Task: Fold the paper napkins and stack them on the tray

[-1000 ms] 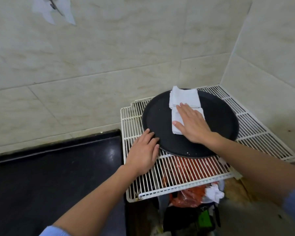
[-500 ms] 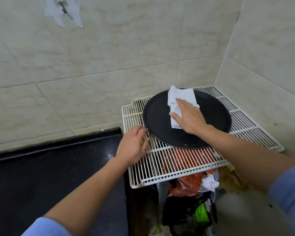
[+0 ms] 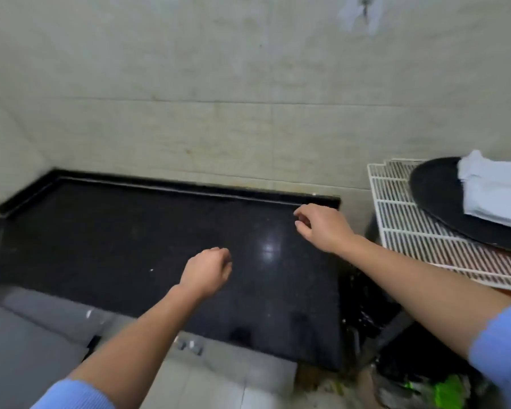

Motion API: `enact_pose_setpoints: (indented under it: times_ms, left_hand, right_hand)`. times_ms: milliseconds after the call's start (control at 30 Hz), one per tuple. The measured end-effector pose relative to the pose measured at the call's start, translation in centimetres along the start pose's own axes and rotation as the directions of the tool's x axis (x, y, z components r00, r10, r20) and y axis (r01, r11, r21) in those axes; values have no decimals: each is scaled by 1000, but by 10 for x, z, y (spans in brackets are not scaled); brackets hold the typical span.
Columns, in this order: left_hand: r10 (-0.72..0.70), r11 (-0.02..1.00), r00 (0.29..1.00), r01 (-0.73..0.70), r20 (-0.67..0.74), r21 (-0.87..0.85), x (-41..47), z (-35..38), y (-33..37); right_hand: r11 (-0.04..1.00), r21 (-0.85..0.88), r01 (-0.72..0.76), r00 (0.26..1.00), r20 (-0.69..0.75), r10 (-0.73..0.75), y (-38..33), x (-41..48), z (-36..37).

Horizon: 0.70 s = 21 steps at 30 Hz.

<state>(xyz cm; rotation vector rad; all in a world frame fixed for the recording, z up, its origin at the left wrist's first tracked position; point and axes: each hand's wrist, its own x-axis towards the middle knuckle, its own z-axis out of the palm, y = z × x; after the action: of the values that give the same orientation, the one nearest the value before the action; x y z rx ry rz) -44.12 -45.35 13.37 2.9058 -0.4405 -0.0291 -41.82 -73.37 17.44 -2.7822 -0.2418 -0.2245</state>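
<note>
The round black tray (image 3: pixel 437 190) rests on a white wire rack (image 3: pixel 401 219) at the far right edge of the head view. Folded white napkins (image 3: pixel 493 190) lie stacked on it, partly cut off by the frame. Both hands hover over the black countertop (image 3: pixel 130 246), away from the tray. My left hand (image 3: pixel 207 273) holds nothing, with its fingers curled loosely inward. My right hand (image 3: pixel 322 225) is also empty, fingers bent and slightly apart, near the counter's back right corner. No loose napkins show on the counter.
Beige tiled wall (image 3: pixel 219 98) runs behind the counter. A gap with dark clutter and something green (image 3: pixel 449 391) lies below the rack, between it and the counter. Grey floor tiles (image 3: pixel 219 385) show at the bottom.
My right hand has left the napkins on the tray and my left hand has left the tray's rim. Both moved left over the counter, and the view swung left.
</note>
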Motion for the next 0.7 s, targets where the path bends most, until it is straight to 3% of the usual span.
enact_pose_setpoints:
  times_ms: [133,233,500,700]
  left_hand:
    - [-216,975,976,216,-13,44,-79,-15,-99]
    - [-390,921,920,390,-29,15,-133,-24,-158]
    - [-683,730,729,682,-38,-34,-242,-38,-278]
    - [-841,540,535,840,-76,-62,-275,-62,-378]
  right_hand:
    - [982,46,184,974,122,-189,-109,16,57]
    - [941,90,326,925,177,-338,-184,31,93]
    - [797,199,570,746,280,-604,-362,74,175]
    - [649,293,702,580,294,-760,-490,128,236]
